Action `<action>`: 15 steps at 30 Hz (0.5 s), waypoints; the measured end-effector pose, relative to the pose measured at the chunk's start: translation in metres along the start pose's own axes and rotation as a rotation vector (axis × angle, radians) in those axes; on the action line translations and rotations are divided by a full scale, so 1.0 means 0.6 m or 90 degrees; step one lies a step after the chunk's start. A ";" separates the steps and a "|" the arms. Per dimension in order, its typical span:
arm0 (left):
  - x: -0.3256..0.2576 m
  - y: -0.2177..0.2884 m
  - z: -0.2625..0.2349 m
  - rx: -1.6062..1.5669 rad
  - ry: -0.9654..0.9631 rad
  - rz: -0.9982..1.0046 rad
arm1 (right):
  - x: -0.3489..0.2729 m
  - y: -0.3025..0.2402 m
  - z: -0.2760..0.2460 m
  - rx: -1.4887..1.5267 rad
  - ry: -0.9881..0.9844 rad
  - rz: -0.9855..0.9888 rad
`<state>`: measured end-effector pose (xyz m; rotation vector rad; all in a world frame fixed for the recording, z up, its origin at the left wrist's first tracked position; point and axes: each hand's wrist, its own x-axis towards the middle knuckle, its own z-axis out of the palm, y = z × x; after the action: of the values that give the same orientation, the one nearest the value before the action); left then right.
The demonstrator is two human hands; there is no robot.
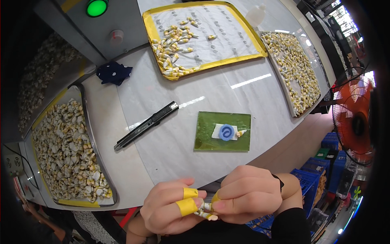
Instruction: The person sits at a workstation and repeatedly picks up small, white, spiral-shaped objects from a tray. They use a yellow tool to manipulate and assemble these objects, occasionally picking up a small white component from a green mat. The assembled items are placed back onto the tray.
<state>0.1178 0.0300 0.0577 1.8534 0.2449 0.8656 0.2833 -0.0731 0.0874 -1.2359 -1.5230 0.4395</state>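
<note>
Near the front edge of the table my left hand (170,205) is closed on small white and yellow banded pieces (206,216), with yellow tape wrapped round two of its fingers. My right hand (250,195) meets it there, thumb and fingers pinched on the end of one such piece. Just beyond the hands lies a green rectangular plate (203,140). On it are a white patch, a round blue cap-like thing (226,132) and one small banded piece (241,133). The held pieces are partly hidden by my fingers.
A black utility knife (147,125) lies left of the plate. Trays heaped with pieces stand at left (67,150) and right (294,69). A yellow-rimmed tray (203,67) at the back holds a loose pile. A dark cloth (114,73) and white bottle (256,15) stand farther off.
</note>
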 end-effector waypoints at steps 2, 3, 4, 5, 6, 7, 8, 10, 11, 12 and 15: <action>-0.005 0.004 -0.002 -0.036 -0.021 -0.040 | 0.001 -0.002 -0.003 0.037 -0.020 0.012; -0.005 -0.004 0.000 -0.129 -0.032 -0.068 | 0.003 0.003 -0.006 0.089 -0.013 0.029; -0.005 -0.003 0.003 -0.262 -0.011 -0.152 | 0.009 0.009 -0.013 0.142 -0.007 0.046; -0.004 0.000 0.007 -0.395 0.011 -0.237 | 0.013 0.016 -0.019 0.194 -0.001 0.063; -0.003 0.004 0.009 -0.529 0.031 -0.320 | 0.016 0.020 -0.025 0.185 -0.017 0.070; -0.004 0.001 0.010 -0.620 0.015 -0.343 | 0.020 0.024 -0.033 0.176 -0.033 0.076; -0.005 -0.004 0.012 -0.662 0.000 -0.351 | 0.022 0.028 -0.039 0.168 -0.051 0.082; -0.008 -0.012 0.010 -0.746 -0.030 -0.366 | 0.024 0.027 -0.039 0.183 -0.085 0.124; -0.011 -0.012 0.001 -0.753 -0.045 -0.395 | 0.030 0.031 -0.033 0.197 -0.106 0.126; -0.011 -0.017 -0.006 -0.743 -0.094 -0.393 | 0.036 0.033 -0.027 0.211 -0.131 0.126; -0.015 -0.005 -0.011 -0.762 -0.135 -0.422 | 0.044 0.014 -0.018 0.098 -0.192 0.133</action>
<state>0.1078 0.0313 0.0526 0.6397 0.1329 0.2048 0.2998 -0.0507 0.0979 -1.2520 -1.5812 0.8986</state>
